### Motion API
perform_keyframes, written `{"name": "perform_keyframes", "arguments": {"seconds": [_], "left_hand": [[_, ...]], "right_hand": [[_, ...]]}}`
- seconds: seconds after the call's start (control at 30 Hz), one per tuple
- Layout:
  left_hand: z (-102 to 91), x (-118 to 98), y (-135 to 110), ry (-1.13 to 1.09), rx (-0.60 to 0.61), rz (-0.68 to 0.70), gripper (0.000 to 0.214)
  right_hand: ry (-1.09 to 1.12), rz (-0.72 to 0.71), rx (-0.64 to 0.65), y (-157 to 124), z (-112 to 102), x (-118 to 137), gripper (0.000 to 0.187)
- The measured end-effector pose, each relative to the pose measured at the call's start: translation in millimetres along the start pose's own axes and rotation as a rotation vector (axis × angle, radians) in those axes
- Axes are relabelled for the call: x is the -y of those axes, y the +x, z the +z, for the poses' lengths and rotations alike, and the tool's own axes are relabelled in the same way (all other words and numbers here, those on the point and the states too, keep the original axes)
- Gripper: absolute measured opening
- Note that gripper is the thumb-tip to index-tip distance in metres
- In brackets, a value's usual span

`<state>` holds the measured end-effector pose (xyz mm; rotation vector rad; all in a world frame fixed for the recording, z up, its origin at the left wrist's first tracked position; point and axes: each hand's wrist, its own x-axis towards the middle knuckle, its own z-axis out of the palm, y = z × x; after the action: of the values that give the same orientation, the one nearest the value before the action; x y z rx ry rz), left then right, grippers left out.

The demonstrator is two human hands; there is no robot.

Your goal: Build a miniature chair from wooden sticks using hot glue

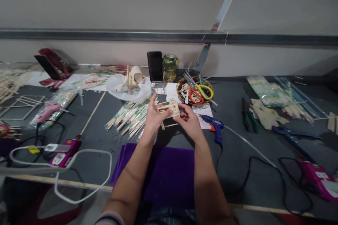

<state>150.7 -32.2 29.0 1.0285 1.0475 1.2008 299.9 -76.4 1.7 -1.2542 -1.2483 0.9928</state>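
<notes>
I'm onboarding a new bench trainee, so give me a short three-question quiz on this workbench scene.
1. True or false: the left hand and the right hand both hold the stick frame.
2. What lies just to the right of the right hand? A) blue glue gun B) hammer C) paintbrush
3. Fill in: the scissors with yellow and red handles lie in the ____.

Key: 1 true. 2 A. 3 basket.
</notes>
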Motion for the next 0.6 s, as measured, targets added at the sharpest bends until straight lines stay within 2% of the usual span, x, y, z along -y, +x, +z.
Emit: {"name": "perform_keyframes", "arguments": {"seconds": [0.6], "left_hand": [[-0.1,-5.3,-0.6,-0.01,0.035,0.012,0.102]], "right_hand": [[-0.002,0.005,-0.005,0.3,0.4,1.0,0.049]]}}
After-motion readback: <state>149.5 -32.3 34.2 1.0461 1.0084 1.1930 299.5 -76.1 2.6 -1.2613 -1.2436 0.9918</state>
